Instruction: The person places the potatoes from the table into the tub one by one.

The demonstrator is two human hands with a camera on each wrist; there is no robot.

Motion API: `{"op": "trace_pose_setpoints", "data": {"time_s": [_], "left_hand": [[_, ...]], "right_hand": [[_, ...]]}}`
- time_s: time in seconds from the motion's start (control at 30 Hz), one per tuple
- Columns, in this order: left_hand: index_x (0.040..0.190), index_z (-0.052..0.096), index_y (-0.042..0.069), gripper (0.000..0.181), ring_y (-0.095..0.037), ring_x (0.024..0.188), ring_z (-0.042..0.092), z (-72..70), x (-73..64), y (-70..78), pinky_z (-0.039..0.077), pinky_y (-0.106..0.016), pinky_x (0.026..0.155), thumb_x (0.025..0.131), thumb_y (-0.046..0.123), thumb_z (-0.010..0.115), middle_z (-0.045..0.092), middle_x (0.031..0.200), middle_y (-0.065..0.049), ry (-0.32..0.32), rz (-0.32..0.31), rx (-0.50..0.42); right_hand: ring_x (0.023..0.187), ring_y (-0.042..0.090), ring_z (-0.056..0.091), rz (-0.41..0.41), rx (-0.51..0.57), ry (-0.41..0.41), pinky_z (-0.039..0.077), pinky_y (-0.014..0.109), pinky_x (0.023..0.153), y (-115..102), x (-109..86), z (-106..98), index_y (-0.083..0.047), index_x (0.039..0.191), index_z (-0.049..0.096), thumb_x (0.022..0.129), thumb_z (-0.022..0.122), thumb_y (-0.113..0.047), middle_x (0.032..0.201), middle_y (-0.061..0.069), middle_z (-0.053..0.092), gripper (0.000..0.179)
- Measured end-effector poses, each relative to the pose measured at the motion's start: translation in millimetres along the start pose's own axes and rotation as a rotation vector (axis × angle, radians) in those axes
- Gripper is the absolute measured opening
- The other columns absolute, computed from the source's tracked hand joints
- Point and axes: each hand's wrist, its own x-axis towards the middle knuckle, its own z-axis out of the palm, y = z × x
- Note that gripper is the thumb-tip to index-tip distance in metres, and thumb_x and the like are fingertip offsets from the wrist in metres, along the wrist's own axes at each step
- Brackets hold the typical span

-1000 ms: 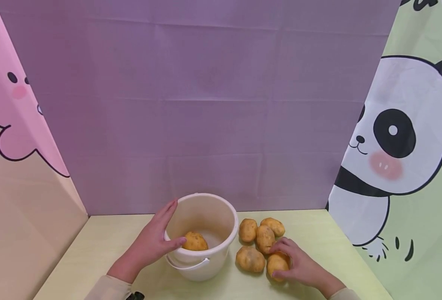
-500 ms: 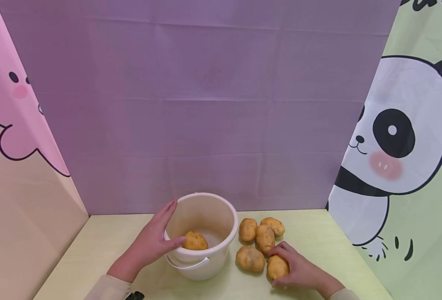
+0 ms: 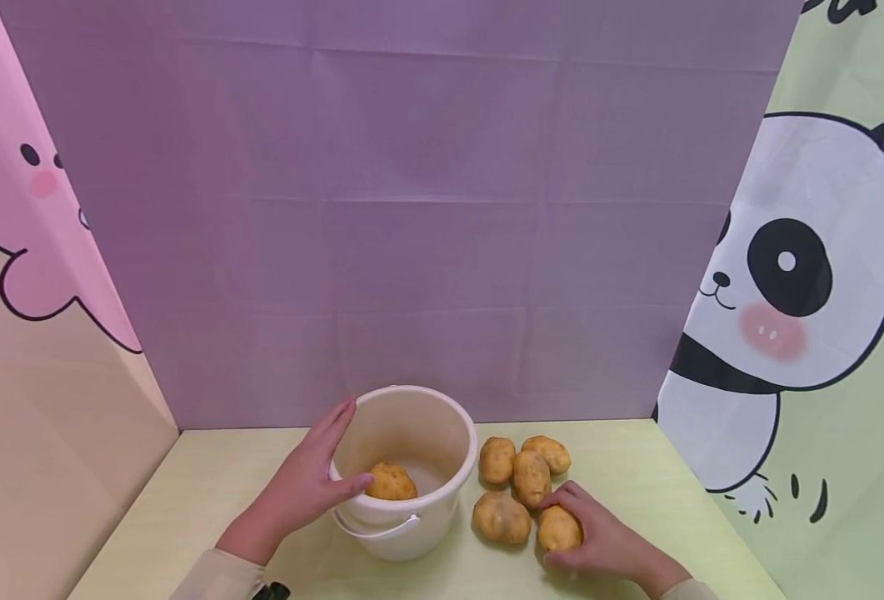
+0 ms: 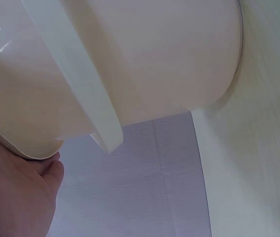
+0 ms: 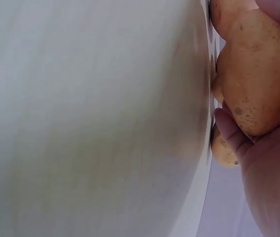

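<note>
The bucket (image 4: 154, 59) looks like smooth plastic – glossy, with bright highlights on its wall – and its handle (image 4: 78, 69) is smooth plastic too. The potatoes (image 5: 258, 69) have matt skins, mostly smooth, with specks and rougher patches. The table (image 3: 636, 475) shows a faint wood-like grain. The backdrop (image 3: 427, 250) looks like creased matt cloth; the sleeve (image 3: 220, 575) is matt cloth.

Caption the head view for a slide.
Left grip resting against a white bucket with one potato inside; right grip around another potato, four more nearby on the table.
</note>
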Motion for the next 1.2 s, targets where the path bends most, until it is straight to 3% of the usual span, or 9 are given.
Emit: {"op": "trace_pose_setpoints", "data": {"time_s": [0.37, 0.63, 0.83, 1.2], "left_hand": [[0.172, 0.033, -0.001, 0.111, -0.055, 0.156, 0.039, 1.5, 0.9, 0.8, 0.04, -0.079, 0.117, 0.091, 0.055, 0.085, 0.033, 0.176, -0.024, 0.002, 0.006, 0.0], [0.172, 0.033, -0.001, 0.111, -0.055, 0.156, 0.039, 1.5, 1.9, 1.4, 0.04, -0.078, 0.117, 0.092, 0.055, 0.084, 0.033, 0.176, -0.025, 0.001, 0.017, 0.006], [0.172, 0.033, -0.001, 0.111, -0.054, 0.156, 0.038, 0.7, 1.8, 0.4, 0.04, -0.078, 0.117, 0.092, 0.055, 0.085, 0.032, 0.177, -0.024, 0.002, 0.007, 0.014], [0.171, 0.034, -0.002, 0.109, -0.054, 0.157, 0.038, 0.8, 1.7, 1.6, 0.039, -0.078, 0.118, 0.092, 0.054, 0.084, 0.033, 0.176, -0.024, 0.004, 0.008, 0.008]], "right_hand": [[0.111, 0.01, 0.061, -0.075, -0.031, 0.114, 0.059, 0.03, 0.089, -8.4, 9.5, -7.7, -0.021, 0.134, 0.067, 0.088, 0.094, -0.03, 0.127, -0.004, 0.057, 0.055], [0.118, 0.015, 0.062, -0.174, 0.005, 0.188, 0.061, 0.032, 0.091, -20.0, 32.3, -14.9, -0.017, 0.135, 0.067, 0.089, 0.093, -0.02, 0.132, -0.002, 0.06, 0.053], [0.111, 0.017, 0.065, -0.2, 0.055, 0.194, 0.062, 0.033, 0.087, -35.2, 55.7, -26.4, -0.015, 0.136, 0.067, 0.089, 0.092, -0.017, 0.132, 0.002, 0.06, 0.053], [0.108, 0.021, 0.064, -0.178, 0.079, 0.182, 0.062, 0.036, 0.085, -55.2, 89.1, -44.8, -0.022, 0.137, 0.066, 0.091, 0.091, -0.02, 0.132, 0.002, 0.06, 0.052]]}}
